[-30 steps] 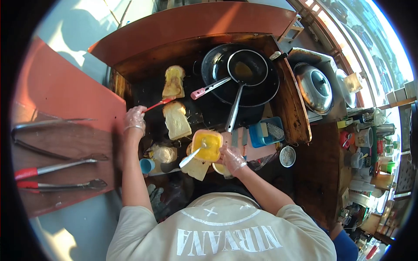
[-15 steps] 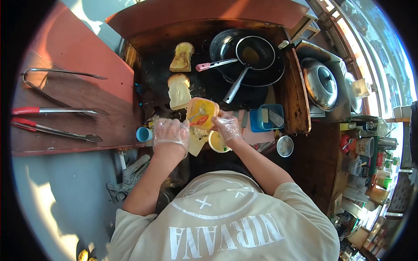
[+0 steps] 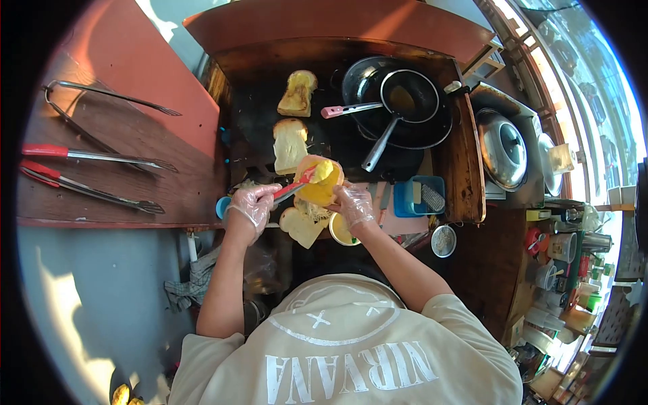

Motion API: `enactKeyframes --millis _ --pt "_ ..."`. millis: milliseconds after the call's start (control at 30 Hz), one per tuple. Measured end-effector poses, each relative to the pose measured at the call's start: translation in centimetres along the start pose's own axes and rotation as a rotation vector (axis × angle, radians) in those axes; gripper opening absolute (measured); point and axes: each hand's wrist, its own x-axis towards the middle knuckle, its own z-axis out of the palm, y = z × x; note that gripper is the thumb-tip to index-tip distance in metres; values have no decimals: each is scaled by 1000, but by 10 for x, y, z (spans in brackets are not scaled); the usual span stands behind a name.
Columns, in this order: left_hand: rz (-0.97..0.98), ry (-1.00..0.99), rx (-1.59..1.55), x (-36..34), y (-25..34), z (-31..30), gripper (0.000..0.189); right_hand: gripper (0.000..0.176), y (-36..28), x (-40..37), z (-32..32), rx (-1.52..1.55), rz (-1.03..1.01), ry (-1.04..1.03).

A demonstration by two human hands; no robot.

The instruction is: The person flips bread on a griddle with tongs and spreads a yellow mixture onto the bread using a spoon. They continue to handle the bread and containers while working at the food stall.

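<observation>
In a clear plastic glove, my left hand (image 3: 251,208) is closed round a red-handled utensil (image 3: 290,190), whose tip carries yellow spread over a tub. My right hand (image 3: 356,204), gloved too, grips the side of this yellow-filled tub (image 3: 326,187). Beyond the tub, a slice of bread with a pale topping (image 3: 291,147) lies on the dark griddle, and a browned slice (image 3: 297,93) lies farther back. Below the tub are another bread slice (image 3: 305,228) with shreds beside it and a round container of yellow stuff (image 3: 342,231).
Two dark pans (image 3: 410,96) sit at the back right of the griddle. A blue container (image 3: 419,196) stands right of my right hand. Tongs (image 3: 94,156) lie on the wooden side board at left. A lidded metal pot (image 3: 501,150) is at the right.
The utensil has lifted within the tub and now shows yellow spread on its tip. My left hand has moved slightly left and down. The whole view has shifted a little.
</observation>
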Motion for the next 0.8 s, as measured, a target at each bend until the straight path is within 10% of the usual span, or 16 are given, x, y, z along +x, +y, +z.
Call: enactKeyframes --millis 400,500,800 --pt "204 295 141 101 -41 -52 23 30 2 24 7 133 82 67" --pt "571 565 561 121 -48 -40 19 28 4 18 -4 119 123 94" --pt "741 566 675 111 -81 -32 27 30 6 -8 -28 105 194 54"
